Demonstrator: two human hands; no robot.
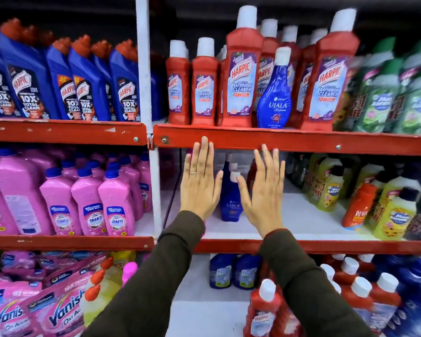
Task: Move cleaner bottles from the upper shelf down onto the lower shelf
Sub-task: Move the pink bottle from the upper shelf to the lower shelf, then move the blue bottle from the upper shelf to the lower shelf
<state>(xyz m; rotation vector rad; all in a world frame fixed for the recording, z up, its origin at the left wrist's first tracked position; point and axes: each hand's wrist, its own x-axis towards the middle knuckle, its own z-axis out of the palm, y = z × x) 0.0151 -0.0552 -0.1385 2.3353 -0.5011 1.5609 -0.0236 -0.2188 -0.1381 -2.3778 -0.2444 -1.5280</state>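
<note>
Head view shows the red Harpic bathroom cleaner bottles standing upright in rows on the upper shelf, white caps up, with one blue Ujala bottle at the front edge between two of the tall red ones. Directly below, on the lower shelf, another blue Ujala bottle stands upright on the white shelf board, and a second blue neck shows just behind it. Both hands are raised in front of that lower bay with palms facing away and fingers spread and straight, so neither is gripping anything. The left hand, with a ring on one finger, has its fingertips overlapping the red front rail of the upper shelf; the right hand sits just beside it, its fingertips also at the rail. The lower blue bottle appears in the gap between the two hands, not touched by either. Dark sleeves cover both forearms. To the right on the lower shelf are yellow and orange cleaner bottles, blurred. Left of the white upright stand blue Harpic bottles above and pink Shakti bottles below. Pink Vanish pouches lie at the bottom left.
</note>
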